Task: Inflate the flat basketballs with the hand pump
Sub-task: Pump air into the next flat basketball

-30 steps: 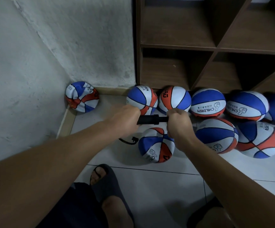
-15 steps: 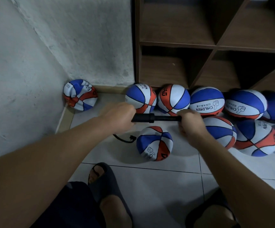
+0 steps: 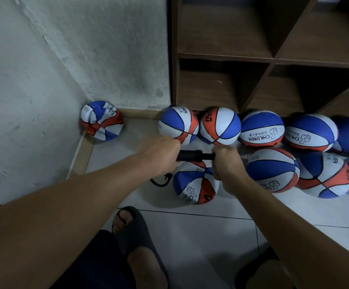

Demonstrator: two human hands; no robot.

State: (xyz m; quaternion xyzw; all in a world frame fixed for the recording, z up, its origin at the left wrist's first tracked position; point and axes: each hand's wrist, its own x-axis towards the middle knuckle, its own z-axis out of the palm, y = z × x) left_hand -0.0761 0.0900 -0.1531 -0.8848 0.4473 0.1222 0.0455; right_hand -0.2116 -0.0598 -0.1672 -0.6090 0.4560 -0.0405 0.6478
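Observation:
A black hand pump point(image 3: 194, 156) lies level between my hands. My left hand point(image 3: 161, 155) grips its barrel end and my right hand point(image 3: 225, 161) grips its handle end. A thin black hose point(image 3: 161, 180) curls from under my left hand down to the floor. Just below the pump sits a blue, white and orange basketball point(image 3: 194, 182), partly dented. A crumpled flat basketball point(image 3: 101, 120) leans in the wall corner.
Several round basketballs point(image 3: 262, 129) crowd the floor at the foot of a brown wooden cubby shelf point(image 3: 273, 59). White walls close the left side. My feet in dark slippers point(image 3: 136, 228) stand on the tiled floor below.
My right hand has pushed the handle left toward my left hand, so less of the pump shows between them than half a second ago.

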